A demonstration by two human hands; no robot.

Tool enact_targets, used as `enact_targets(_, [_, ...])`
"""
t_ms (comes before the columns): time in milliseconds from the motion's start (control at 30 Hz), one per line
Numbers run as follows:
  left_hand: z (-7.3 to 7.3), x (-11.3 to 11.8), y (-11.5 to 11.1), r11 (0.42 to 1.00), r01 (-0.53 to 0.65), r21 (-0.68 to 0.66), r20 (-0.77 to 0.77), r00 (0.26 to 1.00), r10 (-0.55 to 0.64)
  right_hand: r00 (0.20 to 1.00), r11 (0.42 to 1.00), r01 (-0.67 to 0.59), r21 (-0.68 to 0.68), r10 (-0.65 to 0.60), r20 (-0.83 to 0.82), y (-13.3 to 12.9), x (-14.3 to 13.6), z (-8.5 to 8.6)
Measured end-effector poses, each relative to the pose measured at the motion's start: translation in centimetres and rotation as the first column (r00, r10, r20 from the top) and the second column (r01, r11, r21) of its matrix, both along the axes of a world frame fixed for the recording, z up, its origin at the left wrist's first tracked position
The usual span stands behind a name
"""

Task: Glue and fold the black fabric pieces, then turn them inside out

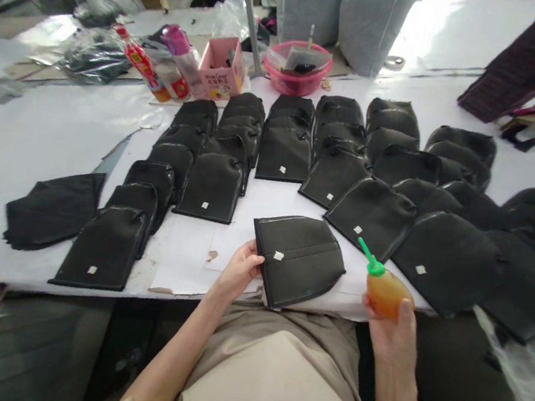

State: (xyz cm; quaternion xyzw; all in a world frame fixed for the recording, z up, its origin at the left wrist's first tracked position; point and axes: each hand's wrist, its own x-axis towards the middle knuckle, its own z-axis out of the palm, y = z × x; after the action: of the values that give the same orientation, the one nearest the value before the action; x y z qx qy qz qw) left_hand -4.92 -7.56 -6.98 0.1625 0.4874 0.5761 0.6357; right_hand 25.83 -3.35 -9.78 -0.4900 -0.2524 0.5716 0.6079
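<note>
A black fabric piece (306, 261) with a small white label near its left edge lies at the table's front edge. My left hand (240, 270) pinches its left edge between thumb and fingers. To the right of that piece, my right hand (391, 328) is wrapped round an orange squeeze bottle (389, 295), whose green nozzle points up and to the left. Overlapping rows of similar black pieces (286, 153) spread over the white table, several with a white label showing.
A stack of flat black cloth (54, 208) lies at the left. Toward the back stand a red-labelled bottle (140, 62), a pink box (222, 68), a pink basket (295, 82) and grey stuffed bags (377, 24). A dark rolled bundle (527, 64) is at the back right.
</note>
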Motion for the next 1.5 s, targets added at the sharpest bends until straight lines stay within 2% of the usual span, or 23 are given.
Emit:
enact_targets(200, [3.1, -1.5, -0.8, 0.992, -0.050, 0.117, 0.009, 0.999, 0.050, 0.992, 0.996, 0.082, -0.041, -0.085, -0.093, 2.0, -0.2, -0.9])
enact_targets(367, [4.6, -5.1, -2.2, 0.941, -0.286, 0.179, -0.071, 0.951, 0.302, 0.990, 0.992, 0.099, -0.081, -0.106, -0.089, 3.2, -1.1, -1.3])
enact_targets(533, [5.0, -9.6, -2.3, 0.850, -0.457, 0.263, -0.253, 0.817, 0.518, 0.997, 0.996, 0.067, -0.054, -0.070, -0.043, 3.6, -1.5, -1.3])
enact_targets(633, [4.7, -12.4, -1.1, 0.806, -0.468, 0.364, -0.359, 0.727, 0.585, 0.999, 0.998, 0.031, -0.046, -0.032, -0.018, 3.7, -1.8, -1.0])
enact_targets(733, [4.3, -14.9, 0.6, 0.780, -0.446, 0.440, -0.405, 0.677, 0.615, 1.000, 0.999, 0.014, -0.044, -0.014, 0.000, 3.6, -2.1, -0.6])
enact_targets(800, [4.1, -16.0, 1.6, 0.759, -0.450, 0.470, -0.367, 0.682, 0.632, 1.000, 0.999, 0.009, -0.039, -0.008, 0.008, 3.4, -2.1, -0.5])
enact_targets(933, [2.8, -16.9, 2.2, 0.675, -0.550, 0.492, -0.152, 0.709, 0.688, 1.000, 0.999, -0.014, -0.040, 0.015, 0.023, 3.3, -1.9, -0.7])
enact_targets(1033, [1.2, -16.8, 1.2, 0.641, -0.626, 0.445, -0.045, 0.699, 0.714, 0.999, 0.999, -0.020, -0.048, 0.021, 0.027, 3.3, -1.8, -0.7])
enact_targets(1200, [-1.3, -15.9, -1.4, 0.623, -0.694, 0.361, 0.002, 0.669, 0.744, 0.999, 0.997, -0.017, -0.069, 0.020, 0.038, 3.6, -2.0, -0.5])
enact_targets(1333, [-2.3, -15.2, -2.6, 0.638, -0.724, 0.262, 0.005, 0.663, 0.749, 0.999, 0.998, -0.014, -0.055, 0.016, 0.036, 3.5, -2.3, -0.2])
enact_targets(1500, [-3.1, -14.9, -3.0, 0.629, -0.774, 0.077, 0.001, 0.631, 0.776, 1.000, 0.999, -0.015, -0.034, 0.016, 0.022, 3.3, -2.3, 0.0])
